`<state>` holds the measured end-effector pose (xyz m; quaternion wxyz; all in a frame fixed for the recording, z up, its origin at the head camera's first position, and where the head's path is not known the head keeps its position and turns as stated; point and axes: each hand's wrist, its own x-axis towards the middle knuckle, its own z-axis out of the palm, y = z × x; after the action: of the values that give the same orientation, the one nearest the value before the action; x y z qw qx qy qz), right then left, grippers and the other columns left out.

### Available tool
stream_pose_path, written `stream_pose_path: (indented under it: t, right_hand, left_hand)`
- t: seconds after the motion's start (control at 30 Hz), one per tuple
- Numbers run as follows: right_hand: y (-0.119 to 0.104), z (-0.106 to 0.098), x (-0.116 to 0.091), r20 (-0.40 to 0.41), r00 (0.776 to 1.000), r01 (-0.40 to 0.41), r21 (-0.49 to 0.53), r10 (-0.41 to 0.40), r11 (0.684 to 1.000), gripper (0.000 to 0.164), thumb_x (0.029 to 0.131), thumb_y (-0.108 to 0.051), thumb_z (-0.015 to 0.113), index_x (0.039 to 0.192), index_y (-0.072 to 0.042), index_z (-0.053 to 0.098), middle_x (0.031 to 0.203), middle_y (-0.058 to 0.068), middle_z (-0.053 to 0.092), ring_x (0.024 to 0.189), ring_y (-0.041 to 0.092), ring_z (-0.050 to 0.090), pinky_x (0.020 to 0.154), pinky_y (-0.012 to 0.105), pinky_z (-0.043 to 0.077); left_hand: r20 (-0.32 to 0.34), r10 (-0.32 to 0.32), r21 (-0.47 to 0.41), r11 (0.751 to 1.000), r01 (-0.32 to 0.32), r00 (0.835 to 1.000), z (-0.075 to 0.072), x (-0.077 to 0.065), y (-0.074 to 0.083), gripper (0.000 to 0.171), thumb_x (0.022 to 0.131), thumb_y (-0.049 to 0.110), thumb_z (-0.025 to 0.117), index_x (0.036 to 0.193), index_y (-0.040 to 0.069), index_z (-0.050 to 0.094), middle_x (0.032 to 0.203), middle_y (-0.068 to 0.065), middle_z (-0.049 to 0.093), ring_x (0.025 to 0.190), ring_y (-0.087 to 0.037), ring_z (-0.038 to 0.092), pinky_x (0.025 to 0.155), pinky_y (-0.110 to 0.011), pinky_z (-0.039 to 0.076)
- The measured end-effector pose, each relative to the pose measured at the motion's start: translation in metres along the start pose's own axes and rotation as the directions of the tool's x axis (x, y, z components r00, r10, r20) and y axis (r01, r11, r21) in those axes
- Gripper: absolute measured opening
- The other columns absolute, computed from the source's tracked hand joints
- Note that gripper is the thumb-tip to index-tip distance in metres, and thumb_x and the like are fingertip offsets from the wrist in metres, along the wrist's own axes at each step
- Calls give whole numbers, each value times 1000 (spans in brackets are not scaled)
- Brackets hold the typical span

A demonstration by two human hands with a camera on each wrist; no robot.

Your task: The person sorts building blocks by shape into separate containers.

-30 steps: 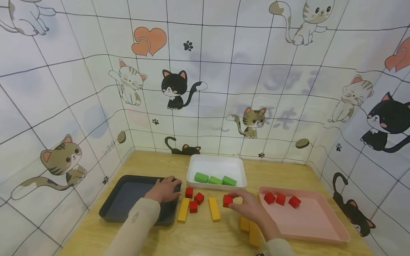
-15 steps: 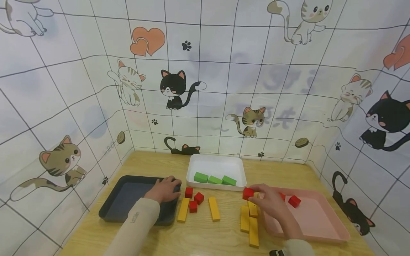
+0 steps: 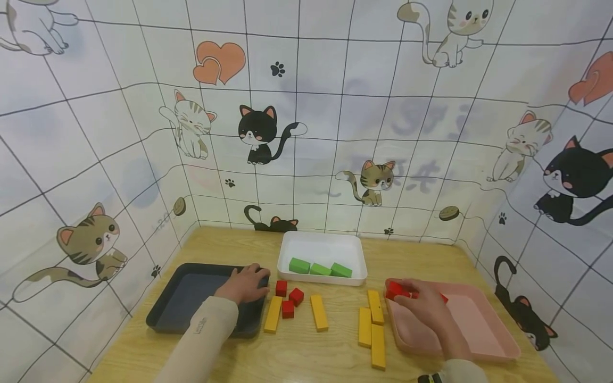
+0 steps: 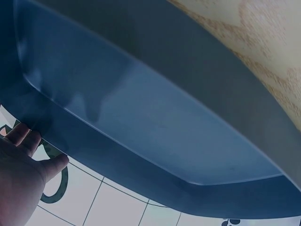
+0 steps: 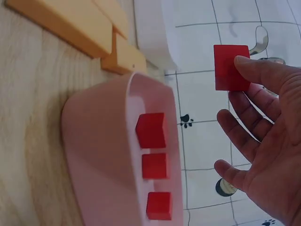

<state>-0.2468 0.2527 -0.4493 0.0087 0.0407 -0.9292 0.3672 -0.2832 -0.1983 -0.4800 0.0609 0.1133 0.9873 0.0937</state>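
Note:
Between thumb and fingers my right hand pinches a red cube, held above the far left corner of the pink tray. Inside that tray the right wrist view shows more red cubes in a row, partly hidden by the hand in the head view. My left hand rests on the right rim of the dark grey tray, its fingers fairly straight. Just right of it, several loose red cubes lie on the table beside a yellow block.
A white tray with green blocks stands at the back centre. Another yellow block lies mid-table, and several more yellow blocks cluster left of the pink tray. A cat-patterned wall covering encloses the table.
My right hand has carried the red cube rightward, from mid-table past the yellow blocks to over the pink tray. The left hand has stayed on the dark tray's rim.

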Motion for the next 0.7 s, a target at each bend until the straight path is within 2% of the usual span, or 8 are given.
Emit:
stream_pose_path:
  t: [0.17, 0.37, 0.7]
  right_hand:
    - [16, -2, -1, 2, 999, -47, -15, 47, 999, 42, 88, -28, 77, 124, -8, 68, 121, 12, 66, 107, 31, 59, 93, 54, 49]
    - [31, -3, 0, -29, 996, -90, -71, 89, 993, 38, 88, -17, 75, 119, 2, 65, 112, 18, 66, 98, 32, 58, 91, 54, 47]
    - [47, 2, 1, 2, 972, -233, -58, 233, 971, 49, 88, -21, 77, 125, 6, 60, 117, 25, 61, 103, 37, 53, 96, 60, 41]
  left_hand:
    - [1, 2, 1, 1000, -2, 1000, -1, 0, 1, 48, 95, 41, 65, 138, 21, 55, 148, -15, 42, 137, -37, 40, 108, -70, 24]
    - [1, 1, -5, 1000, -1, 1000, -3, -2, 1, 49, 96, 40, 65, 139, 20, 55, 149, -16, 41, 138, -38, 39, 108, -70, 24]
    - [-3, 7, -11, 1000, -7, 1000, 0, -1, -1, 49, 96, 41, 65, 139, 20, 55, 148, -16, 42, 138, -38, 39, 108, -70, 24]
